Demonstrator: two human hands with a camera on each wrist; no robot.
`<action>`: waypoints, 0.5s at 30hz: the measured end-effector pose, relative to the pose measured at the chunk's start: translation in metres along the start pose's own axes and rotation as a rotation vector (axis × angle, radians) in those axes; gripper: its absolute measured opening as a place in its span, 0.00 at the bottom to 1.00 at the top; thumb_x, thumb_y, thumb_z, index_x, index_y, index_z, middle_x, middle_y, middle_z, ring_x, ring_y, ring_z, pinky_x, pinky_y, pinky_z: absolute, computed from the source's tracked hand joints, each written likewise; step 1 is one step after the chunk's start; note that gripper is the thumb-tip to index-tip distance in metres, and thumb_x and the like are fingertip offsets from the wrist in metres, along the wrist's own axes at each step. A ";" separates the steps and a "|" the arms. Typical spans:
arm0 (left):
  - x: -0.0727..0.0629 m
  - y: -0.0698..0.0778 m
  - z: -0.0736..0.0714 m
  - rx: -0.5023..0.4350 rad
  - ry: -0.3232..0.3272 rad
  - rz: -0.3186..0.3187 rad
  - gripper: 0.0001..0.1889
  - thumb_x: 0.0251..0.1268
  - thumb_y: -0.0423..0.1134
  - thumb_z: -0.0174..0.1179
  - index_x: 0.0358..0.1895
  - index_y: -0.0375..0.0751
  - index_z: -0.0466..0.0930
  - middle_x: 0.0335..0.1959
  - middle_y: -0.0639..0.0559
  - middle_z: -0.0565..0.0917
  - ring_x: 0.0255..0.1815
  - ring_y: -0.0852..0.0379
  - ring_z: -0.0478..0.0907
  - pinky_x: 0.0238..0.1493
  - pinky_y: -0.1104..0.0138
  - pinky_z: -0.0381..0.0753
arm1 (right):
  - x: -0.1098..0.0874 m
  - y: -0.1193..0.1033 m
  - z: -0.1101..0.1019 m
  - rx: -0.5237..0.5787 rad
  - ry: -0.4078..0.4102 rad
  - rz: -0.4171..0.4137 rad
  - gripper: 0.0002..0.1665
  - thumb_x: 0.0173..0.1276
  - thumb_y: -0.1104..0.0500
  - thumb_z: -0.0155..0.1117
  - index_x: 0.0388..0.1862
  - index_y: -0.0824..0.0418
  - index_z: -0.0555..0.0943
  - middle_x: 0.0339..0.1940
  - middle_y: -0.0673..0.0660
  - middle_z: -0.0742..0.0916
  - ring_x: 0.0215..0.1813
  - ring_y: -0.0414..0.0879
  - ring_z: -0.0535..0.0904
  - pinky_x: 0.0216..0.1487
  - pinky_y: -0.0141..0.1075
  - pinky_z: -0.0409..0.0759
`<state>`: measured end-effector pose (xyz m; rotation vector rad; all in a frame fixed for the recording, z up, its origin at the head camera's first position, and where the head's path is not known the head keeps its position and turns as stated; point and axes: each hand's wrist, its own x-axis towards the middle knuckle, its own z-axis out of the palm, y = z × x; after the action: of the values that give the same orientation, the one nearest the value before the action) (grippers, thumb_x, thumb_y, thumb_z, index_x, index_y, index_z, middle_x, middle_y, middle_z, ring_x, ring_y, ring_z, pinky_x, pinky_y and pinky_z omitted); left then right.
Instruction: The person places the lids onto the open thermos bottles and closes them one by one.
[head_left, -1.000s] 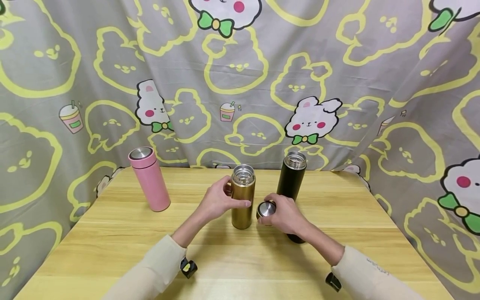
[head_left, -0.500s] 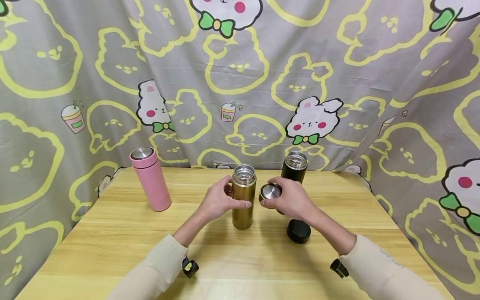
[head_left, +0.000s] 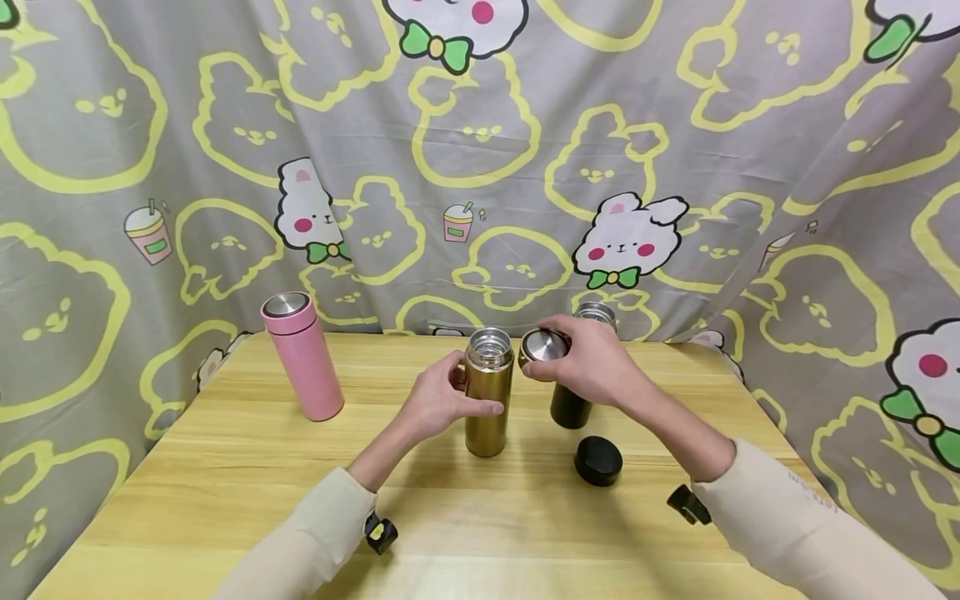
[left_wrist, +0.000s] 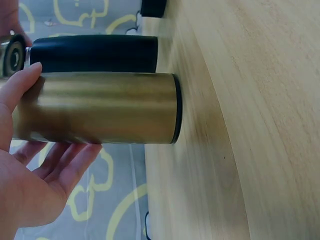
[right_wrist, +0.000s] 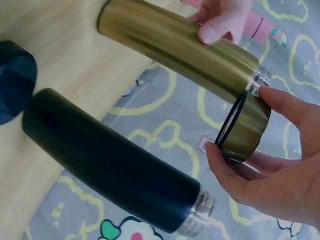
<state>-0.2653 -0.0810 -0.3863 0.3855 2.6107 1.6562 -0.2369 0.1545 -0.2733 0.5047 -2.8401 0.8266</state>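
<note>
A gold thermos bottle (head_left: pixel 487 400) stands uncapped on the table, its steel neck bare. My left hand (head_left: pixel 442 400) grips it round the middle, thumb in front; the left wrist view shows the fingers curled behind the gold thermos bottle (left_wrist: pixel 110 107). In my right hand (head_left: pixel 596 358) is the gold lid (head_left: pixel 545 350) with a steel top, pinched between thumb and fingers, right of the bottle's mouth and about level with it. The gold lid (right_wrist: pixel 247 127) looks close to the neck in the right wrist view. Behind that hand an uncapped black thermos bottle (head_left: pixel 572 407) stands upright, partly hidden.
A black lid (head_left: pixel 598 461) lies on the wooden table (head_left: pixel 480 533), in front of the black bottle. At the left stands a pink thermos bottle (head_left: pixel 306 362) with its lid on. A patterned grey curtain (head_left: pixel 480 167) hangs behind the table.
My right hand has raised the gold lid from low beside the bottle to the height of its mouth. This uncovers the black lid on the table. The left hand keeps its grip.
</note>
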 end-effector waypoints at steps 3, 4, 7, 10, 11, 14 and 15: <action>0.000 0.000 0.000 0.001 0.001 -0.004 0.34 0.37 0.54 0.84 0.51 0.53 0.78 0.41 0.53 0.86 0.44 0.54 0.83 0.47 0.58 0.83 | 0.004 -0.006 -0.004 -0.012 0.019 -0.012 0.37 0.55 0.45 0.78 0.63 0.57 0.81 0.51 0.57 0.88 0.47 0.52 0.82 0.45 0.44 0.80; 0.000 0.000 0.000 0.001 0.000 -0.005 0.35 0.37 0.54 0.84 0.51 0.53 0.78 0.42 0.53 0.86 0.44 0.54 0.83 0.47 0.58 0.83 | 0.006 -0.008 -0.005 -0.016 0.024 -0.015 0.37 0.55 0.45 0.78 0.63 0.56 0.81 0.51 0.57 0.88 0.47 0.52 0.82 0.46 0.44 0.80; 0.000 0.000 0.000 -0.004 -0.003 -0.007 0.35 0.37 0.55 0.84 0.51 0.53 0.78 0.42 0.53 0.86 0.45 0.54 0.83 0.48 0.57 0.83 | 0.010 -0.013 -0.009 -0.019 0.032 -0.014 0.38 0.55 0.45 0.78 0.64 0.56 0.80 0.53 0.56 0.88 0.49 0.54 0.81 0.50 0.46 0.77; 0.000 0.000 0.000 -0.004 -0.003 -0.006 0.35 0.37 0.55 0.84 0.51 0.53 0.78 0.42 0.53 0.86 0.45 0.54 0.83 0.48 0.57 0.83 | 0.014 -0.016 -0.013 -0.019 0.035 -0.005 0.39 0.56 0.44 0.77 0.64 0.57 0.79 0.53 0.57 0.87 0.51 0.55 0.79 0.52 0.48 0.74; 0.000 0.000 0.000 -0.003 -0.002 -0.005 0.34 0.37 0.55 0.84 0.51 0.53 0.78 0.42 0.53 0.86 0.45 0.54 0.83 0.48 0.57 0.83 | 0.016 -0.017 -0.013 -0.017 0.034 0.002 0.39 0.56 0.44 0.77 0.65 0.58 0.79 0.53 0.57 0.87 0.51 0.55 0.79 0.52 0.48 0.74; 0.001 -0.001 0.000 -0.002 0.000 -0.003 0.34 0.37 0.55 0.84 0.51 0.53 0.78 0.43 0.53 0.86 0.45 0.55 0.83 0.48 0.57 0.83 | 0.020 -0.020 -0.015 -0.009 0.031 0.013 0.40 0.56 0.43 0.77 0.65 0.58 0.78 0.52 0.57 0.87 0.49 0.54 0.79 0.49 0.46 0.75; 0.001 -0.001 0.000 -0.003 0.001 -0.003 0.34 0.37 0.55 0.84 0.51 0.53 0.78 0.43 0.53 0.86 0.45 0.55 0.83 0.48 0.57 0.83 | 0.021 -0.022 -0.015 -0.005 0.030 0.013 0.40 0.56 0.43 0.77 0.65 0.58 0.78 0.51 0.57 0.87 0.49 0.53 0.80 0.48 0.45 0.75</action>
<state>-0.2661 -0.0812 -0.3871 0.3805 2.6080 1.6592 -0.2481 0.1398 -0.2454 0.4701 -2.8200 0.8227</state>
